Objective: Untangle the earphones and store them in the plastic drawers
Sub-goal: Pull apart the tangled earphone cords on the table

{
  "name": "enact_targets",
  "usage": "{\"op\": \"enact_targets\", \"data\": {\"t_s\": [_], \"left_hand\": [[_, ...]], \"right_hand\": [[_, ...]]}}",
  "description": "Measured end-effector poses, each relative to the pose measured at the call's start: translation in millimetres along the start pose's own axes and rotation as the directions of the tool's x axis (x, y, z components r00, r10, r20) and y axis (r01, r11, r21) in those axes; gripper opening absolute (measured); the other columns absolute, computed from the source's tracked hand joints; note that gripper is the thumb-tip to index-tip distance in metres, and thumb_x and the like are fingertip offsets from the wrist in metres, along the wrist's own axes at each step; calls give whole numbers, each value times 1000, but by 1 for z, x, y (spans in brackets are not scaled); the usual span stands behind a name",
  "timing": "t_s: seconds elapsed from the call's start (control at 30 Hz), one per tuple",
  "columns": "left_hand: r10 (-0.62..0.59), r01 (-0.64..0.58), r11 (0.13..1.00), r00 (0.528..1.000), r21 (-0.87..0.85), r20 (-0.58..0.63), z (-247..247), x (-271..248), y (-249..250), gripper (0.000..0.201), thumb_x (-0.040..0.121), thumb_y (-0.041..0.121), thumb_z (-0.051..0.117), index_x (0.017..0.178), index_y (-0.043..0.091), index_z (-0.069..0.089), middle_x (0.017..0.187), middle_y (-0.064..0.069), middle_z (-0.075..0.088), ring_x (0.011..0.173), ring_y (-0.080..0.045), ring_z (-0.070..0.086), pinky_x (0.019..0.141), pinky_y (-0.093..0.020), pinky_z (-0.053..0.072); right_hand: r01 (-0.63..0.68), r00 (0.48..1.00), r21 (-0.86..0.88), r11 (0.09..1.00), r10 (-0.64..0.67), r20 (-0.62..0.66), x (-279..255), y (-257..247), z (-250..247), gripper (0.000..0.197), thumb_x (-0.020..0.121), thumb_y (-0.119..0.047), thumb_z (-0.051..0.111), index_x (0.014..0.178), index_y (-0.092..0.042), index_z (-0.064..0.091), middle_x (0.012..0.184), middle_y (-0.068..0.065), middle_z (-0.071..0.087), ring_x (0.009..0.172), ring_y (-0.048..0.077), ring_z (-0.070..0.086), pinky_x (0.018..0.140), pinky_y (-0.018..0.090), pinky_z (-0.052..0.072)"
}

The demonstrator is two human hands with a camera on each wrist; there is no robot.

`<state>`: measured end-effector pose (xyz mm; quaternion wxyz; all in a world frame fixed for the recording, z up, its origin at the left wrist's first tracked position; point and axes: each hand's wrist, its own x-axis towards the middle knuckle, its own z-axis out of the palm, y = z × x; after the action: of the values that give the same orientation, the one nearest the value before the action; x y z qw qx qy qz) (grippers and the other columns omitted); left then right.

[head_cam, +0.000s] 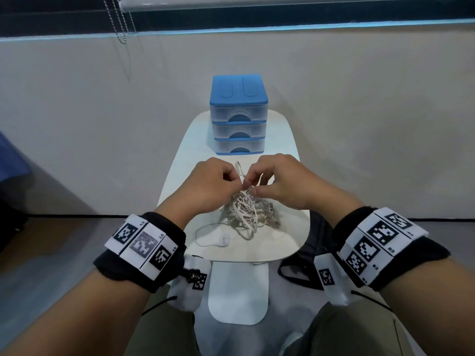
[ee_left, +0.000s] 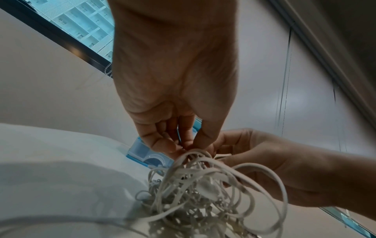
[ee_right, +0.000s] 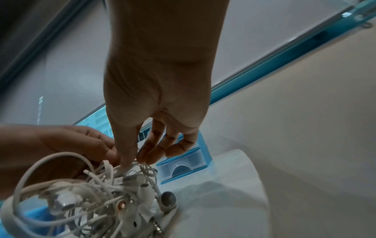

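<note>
A knot of white earphones [head_cam: 245, 210] lies on the small white table [head_cam: 288, 237], its top lifted between my hands. One earbud [head_cam: 224, 240] trails out on a loose loop at the front left. My left hand [head_cam: 218, 181] pinches cords at the top of the tangle [ee_left: 203, 185]. My right hand [head_cam: 270, 181] pinches neighbouring cords with thumb and forefinger, the other fingers spread above the tangle [ee_right: 105, 196]. The blue plastic drawers [head_cam: 239, 116] stand behind, all three shut.
A wall rises just behind the table, with a window ledge and blind cord [head_cam: 120, 24] above. A black bag [head_cam: 308, 258] sits at the right of the table. My knees are under the table's front edge.
</note>
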<state>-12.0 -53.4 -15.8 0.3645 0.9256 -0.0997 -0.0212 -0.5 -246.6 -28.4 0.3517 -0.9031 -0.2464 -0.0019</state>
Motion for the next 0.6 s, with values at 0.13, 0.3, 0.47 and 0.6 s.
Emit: {"op": "enact_targets", "data": {"t_s": [0.13,0.3,0.47,0.6], "left_hand": [[1,-1,999,1000,-34,-1,0,0,0,5,89,15,70,88,20,71,86,0,71,72,-12,59,59,-16,43],[31,-15,967,998,-256,59,-4,-4,-4,26,89,1,62,103,24,60,99,2,66,75,-7,58,69,-21,48],[50,-21,960,994,-279,97,0,-1,-5,18,99,30,65,93,13,63,96,-5,73,76,-8,60,74,-26,44],[46,-38,986,998,-162,47,4,3,-6,25,104,29,59,91,8,66,87,-6,69,70,-10,54,69,-27,40]], "right_hand": [[77,997,-161,984,-72,36,7,-8,0,10,87,-12,77,86,-17,68,89,-6,62,79,12,61,79,38,53],[-56,982,41,998,63,-180,12,-13,1,13,97,-15,64,87,-21,59,85,-9,64,73,7,57,66,21,42],[-111,911,323,940,226,-344,17,-21,16,12,102,-11,52,93,-18,55,82,8,69,65,20,64,59,32,54],[-132,875,438,889,312,-370,21,-21,16,22,101,-6,48,105,-20,65,74,2,66,57,12,61,59,33,56]]}}
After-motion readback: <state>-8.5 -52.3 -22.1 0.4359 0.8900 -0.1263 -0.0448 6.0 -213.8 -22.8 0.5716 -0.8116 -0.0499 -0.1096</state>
